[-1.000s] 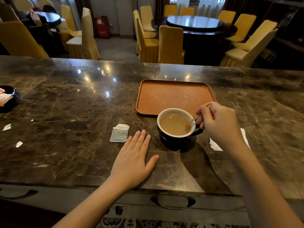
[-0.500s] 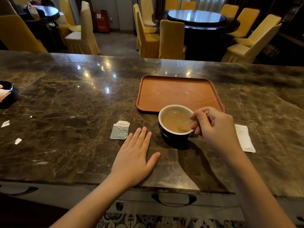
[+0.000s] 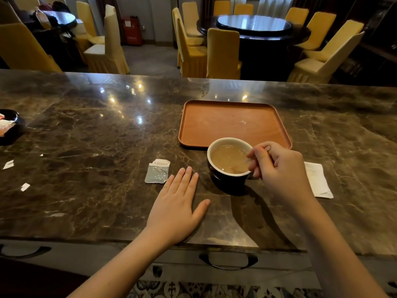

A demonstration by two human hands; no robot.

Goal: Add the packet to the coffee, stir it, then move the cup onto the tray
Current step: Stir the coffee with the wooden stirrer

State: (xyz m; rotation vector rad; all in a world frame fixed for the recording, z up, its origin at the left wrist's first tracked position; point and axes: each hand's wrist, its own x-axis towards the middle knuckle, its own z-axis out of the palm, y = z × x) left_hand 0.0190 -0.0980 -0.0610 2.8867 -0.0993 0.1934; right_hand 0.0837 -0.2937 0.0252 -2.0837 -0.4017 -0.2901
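A dark cup (image 3: pixel 227 179) with a white inside holds milky coffee and stands on the marble counter just in front of the orange tray (image 3: pixel 214 123). My right hand (image 3: pixel 279 168) is over the cup's right rim, pinching a thin stirrer (image 3: pixel 239 166) whose lower end dips into the coffee. My left hand (image 3: pixel 178 203) lies flat on the counter, fingers apart, left of the cup. A torn grey packet (image 3: pixel 158 171) lies by its fingertips.
A white napkin (image 3: pixel 318 179) lies right of the cup. Small paper scraps (image 3: pixel 9 164) dot the counter's left side, near a black dish (image 3: pixel 9 125) at the left edge. Yellow chairs and a round table (image 3: pixel 253 24) stand beyond the counter.
My right hand has shifted left over the cup's rim, moving the stirrer through the coffee. The left hand, packet and cup stay put.
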